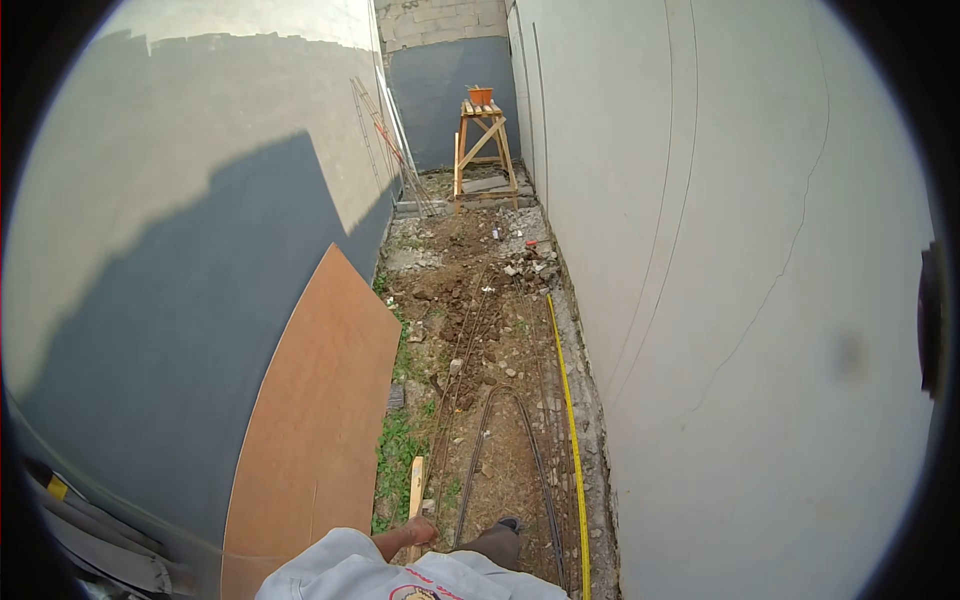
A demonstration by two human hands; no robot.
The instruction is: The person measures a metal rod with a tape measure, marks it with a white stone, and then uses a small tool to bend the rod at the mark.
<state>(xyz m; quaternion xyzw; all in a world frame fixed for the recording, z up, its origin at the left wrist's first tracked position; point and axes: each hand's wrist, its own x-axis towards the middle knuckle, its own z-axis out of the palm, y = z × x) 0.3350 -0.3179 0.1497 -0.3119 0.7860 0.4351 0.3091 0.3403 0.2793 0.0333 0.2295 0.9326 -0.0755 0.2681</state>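
My left hand [419, 531] is low in the view, at the lower end of a light wooden piece [417, 485]; its fingers are too small to make out. My right hand is not in view. A yellow measuring tape [568, 405] lies stretched along the ground by the right wall. Left of the tape, a bent dark metal rod [481, 425] forms a narrow loop on the soil, and long thin rods [452, 400] run beside it. A shoe [511, 523] shows near the bottom.
A brown plywood sheet [318, 410] leans against the left wall [180, 260]. A wooden stand [483, 150] bears an orange bucket [480, 96] at the far end. Thin rods [378, 130] lean in the far left corner. Rubble [530, 262] covers some soil near the right wall [740, 300].
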